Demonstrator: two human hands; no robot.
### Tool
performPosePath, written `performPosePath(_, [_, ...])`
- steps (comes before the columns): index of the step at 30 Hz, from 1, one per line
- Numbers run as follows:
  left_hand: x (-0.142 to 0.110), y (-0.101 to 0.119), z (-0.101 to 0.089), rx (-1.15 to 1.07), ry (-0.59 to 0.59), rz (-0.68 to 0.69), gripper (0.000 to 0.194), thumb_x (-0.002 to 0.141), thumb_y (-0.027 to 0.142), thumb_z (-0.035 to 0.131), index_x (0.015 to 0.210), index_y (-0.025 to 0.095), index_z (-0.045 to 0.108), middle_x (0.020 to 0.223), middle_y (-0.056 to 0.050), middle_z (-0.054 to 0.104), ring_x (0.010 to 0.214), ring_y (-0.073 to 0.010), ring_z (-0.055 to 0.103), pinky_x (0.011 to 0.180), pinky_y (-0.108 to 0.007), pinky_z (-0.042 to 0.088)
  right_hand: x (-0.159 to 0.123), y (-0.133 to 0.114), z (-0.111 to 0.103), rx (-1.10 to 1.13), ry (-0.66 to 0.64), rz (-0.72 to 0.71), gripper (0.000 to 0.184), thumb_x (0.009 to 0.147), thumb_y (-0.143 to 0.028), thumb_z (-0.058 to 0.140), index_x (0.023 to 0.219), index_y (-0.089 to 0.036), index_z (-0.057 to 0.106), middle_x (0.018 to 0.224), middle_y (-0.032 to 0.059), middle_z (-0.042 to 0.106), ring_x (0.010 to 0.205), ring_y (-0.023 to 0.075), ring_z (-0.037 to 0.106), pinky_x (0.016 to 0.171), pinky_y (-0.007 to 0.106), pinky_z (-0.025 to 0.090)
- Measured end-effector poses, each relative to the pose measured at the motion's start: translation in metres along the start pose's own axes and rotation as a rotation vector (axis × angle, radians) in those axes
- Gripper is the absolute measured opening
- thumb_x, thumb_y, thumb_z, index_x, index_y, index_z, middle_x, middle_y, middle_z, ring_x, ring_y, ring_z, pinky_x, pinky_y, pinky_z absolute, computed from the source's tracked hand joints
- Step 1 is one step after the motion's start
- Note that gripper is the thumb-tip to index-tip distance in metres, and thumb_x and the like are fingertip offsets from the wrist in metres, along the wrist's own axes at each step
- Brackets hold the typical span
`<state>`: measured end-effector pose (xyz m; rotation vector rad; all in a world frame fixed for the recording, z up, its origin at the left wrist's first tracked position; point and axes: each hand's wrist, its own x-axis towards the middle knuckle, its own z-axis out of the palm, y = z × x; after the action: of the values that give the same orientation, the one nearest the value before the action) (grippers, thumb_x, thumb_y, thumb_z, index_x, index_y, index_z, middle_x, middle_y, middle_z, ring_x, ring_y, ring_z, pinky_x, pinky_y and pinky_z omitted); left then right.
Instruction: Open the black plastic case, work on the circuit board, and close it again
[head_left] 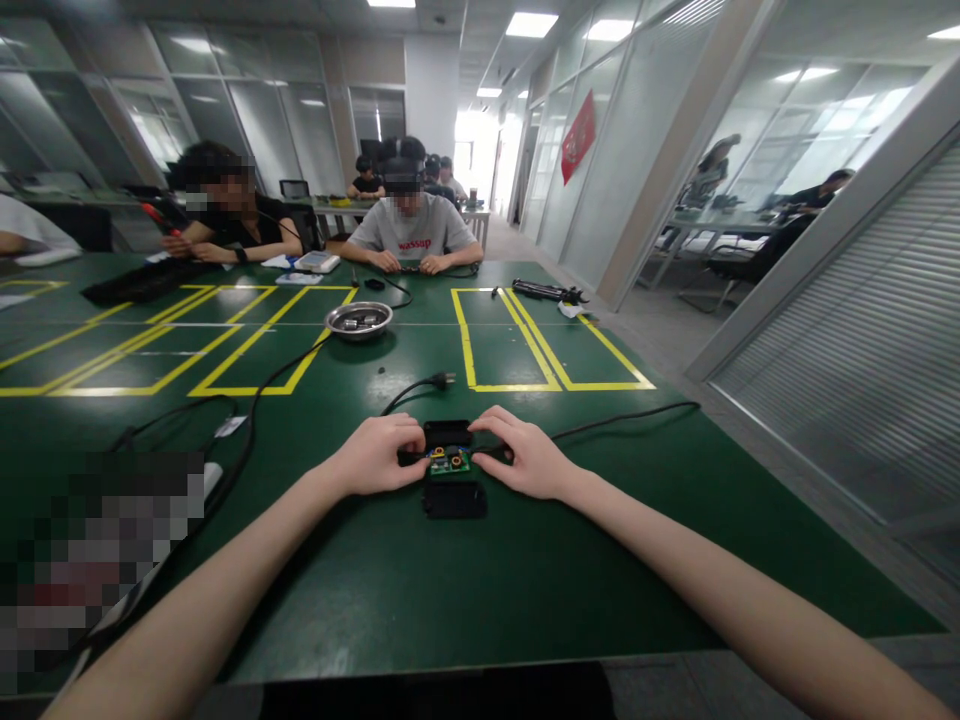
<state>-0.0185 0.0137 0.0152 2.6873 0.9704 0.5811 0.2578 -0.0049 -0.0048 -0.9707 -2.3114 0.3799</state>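
Note:
A small green circuit board (450, 461) with two ring-shaped coils lies between my hands, a black cable leading to each end. My left hand (381, 455) is closed on the cable at the board's left end; its lower fingers are hidden. My right hand (531, 458) curls round the cable (489, 451) on the right, thumb and forefinger on either side of it. One black plastic case half (447, 430) sits just beyond the board, its hollow side partly visible. The other case half (455, 500) lies flat on the near side of the board.
A black power plug (444, 380) lies beyond my hands on the green table (585, 570). Farther off stands a metal bowl (358, 335) with small metal parts. Yellow tape (517, 388) marks rectangles. A small tripod (544, 291) lies at the far right. Co-workers sit across the table.

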Motion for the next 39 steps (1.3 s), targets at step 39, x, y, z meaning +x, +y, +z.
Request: performPosePath(39, [-0.001,0.013,0.008,-0.604,-0.161,-0.247,0.024,0.085,0.039,0.069,0.081,0.016,0.067,0.068,0.002,0.06,0.06,-0.0104,0.049,0.055,-0.021,0.037,-0.004,-0.006,0.0,-0.173,-0.164,0.03,0.032,0.097,-0.021,0.058,0.066,-0.02,0.052,0.066,-0.0002,0.058,0.061,0.013,0.05,0.061,0.026,0.033])
